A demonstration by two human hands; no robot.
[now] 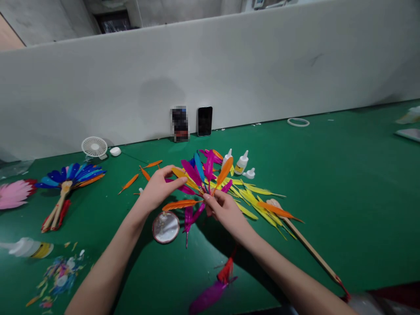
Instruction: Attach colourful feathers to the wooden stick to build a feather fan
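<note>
Above the middle of the green table, my right hand (223, 208) grips a fan of colored feathers (209, 168), in magenta, blue and orange, near the point where their stems meet. My left hand (160, 186) is at the fan's left side, its fingers closed on a yellow-orange feather (183, 178). An orange feather (179, 204) sticks out to the left under my left hand. Just below it lies a small round dish (166, 227). Yellow feathers (256, 199) are spread behind and right of my right hand. Under my right forearm is a red tassel (225, 272).
Two glue bottles (242, 162) stand behind the feathers. A wooden stick (311, 247) lies at right. Blue feather fans (65, 179), a small white fan (94, 147) and another bottle (31, 248) are at left. Two phones (205, 121) lean on the white partition (262, 74).
</note>
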